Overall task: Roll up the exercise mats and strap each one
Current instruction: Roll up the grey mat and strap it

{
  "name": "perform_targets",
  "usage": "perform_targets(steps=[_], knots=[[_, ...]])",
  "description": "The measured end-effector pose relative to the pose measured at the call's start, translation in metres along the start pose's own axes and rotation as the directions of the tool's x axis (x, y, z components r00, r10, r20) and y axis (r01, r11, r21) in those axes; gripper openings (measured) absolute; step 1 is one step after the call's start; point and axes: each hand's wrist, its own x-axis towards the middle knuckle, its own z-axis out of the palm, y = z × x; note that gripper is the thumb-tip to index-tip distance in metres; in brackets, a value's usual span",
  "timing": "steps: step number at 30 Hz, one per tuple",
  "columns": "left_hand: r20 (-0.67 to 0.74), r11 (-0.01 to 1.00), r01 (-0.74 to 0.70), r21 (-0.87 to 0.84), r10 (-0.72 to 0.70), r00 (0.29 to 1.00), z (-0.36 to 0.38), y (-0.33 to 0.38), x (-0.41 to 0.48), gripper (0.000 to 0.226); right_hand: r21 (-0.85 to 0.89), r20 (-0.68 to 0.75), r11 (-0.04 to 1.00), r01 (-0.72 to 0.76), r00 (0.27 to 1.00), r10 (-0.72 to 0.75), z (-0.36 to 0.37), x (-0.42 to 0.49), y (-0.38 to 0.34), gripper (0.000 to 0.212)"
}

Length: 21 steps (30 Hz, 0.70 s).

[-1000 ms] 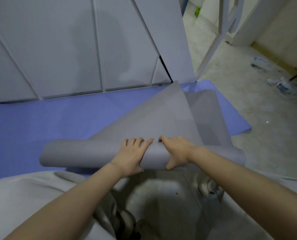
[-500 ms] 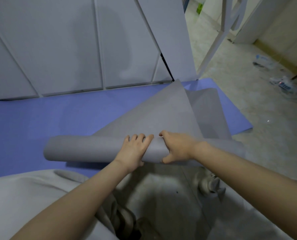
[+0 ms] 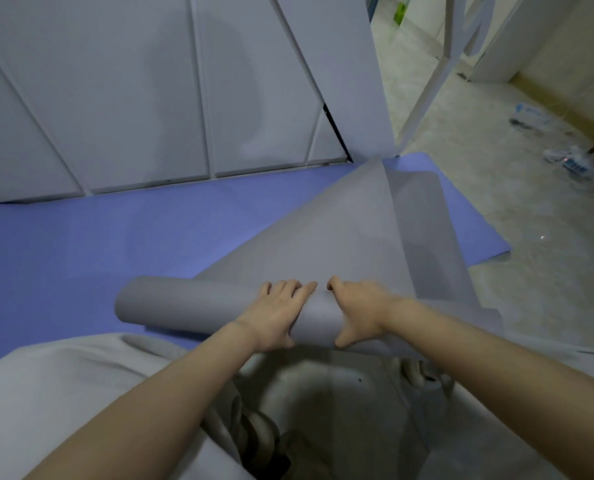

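Since the frame one second ago, the rolled section has grown slightly thicker and its left end sits closer to the left hand; both hands have kept their station at mid-roll.

Left fingers (image 3: 288, 288): extended, lying together across the top of the roll, pressing down. Thumb against the near face. Left hand (image 3: 274, 317): palm down on the roll, flat rather than clenched.

Right fingers (image 3: 338, 286): bent, tips tucked over the far side of the roll, thumb on the near face. Right hand (image 3: 361, 306): grasping the roll, just beside the left hand, index fingertips almost meeting.

Grey mat (image 3: 184, 303): partly rolled, the roll lying crosswise directly in front of the person. Its unrolled sheet rises from the roll toward the far right, one corner lifted near the white panelled wall (image 3: 115, 98).

Blue mat (image 3: 150, 237): flat on the pale tiled floor (image 3: 496, 188), under the roll, its far edge along the wall.
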Motion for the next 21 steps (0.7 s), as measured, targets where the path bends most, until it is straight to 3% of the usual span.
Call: perform_targets(steps=[6,10,13,16,18,21], knots=[[-0.085,0.960,0.029,0.280,-0.006,0.996,0.003,0.019,-0.001,0.124,0.282,0.175,0.953,-0.109,0.983,0.061,-0.020,0.002,0.028,0.088],[-0.106,0.984,0.019,0.177,0.000,0.994,0.003,0.020,0.008,0.107,0.265,0.239,0.955,-0.136,0.968,0.072,-0.024,-0.002,0.032,0.087],[-0.063,0.994,0.043,0.101,-0.037,0.997,0.000,0.008,0.012,0.097,0.169,0.119,0.984,-0.056,0.992,0.036,-0.018,-0.005,0.017,0.083],[-0.025,0.999,0.042,0.016,-0.042,0.999,-0.009,-0.002,0.015,0.089,-0.087,-0.110,0.996,-0.025,0.994,0.016,-0.006,-0.007,-0.009,0.081],[-0.009,0.999,0.041,0.006,-0.041,0.999,-0.016,-0.004,0.017,0.084,-0.247,-0.168,0.966,-0.074,0.985,0.032,0.003,-0.007,-0.025,0.082],[0.029,1.000,0.023,0.021,-0.024,0.999,-0.021,-0.004,0.019,0.081,-0.289,-0.205,0.950,-0.119,0.977,0.060,0.007,-0.009,-0.032,0.081]])
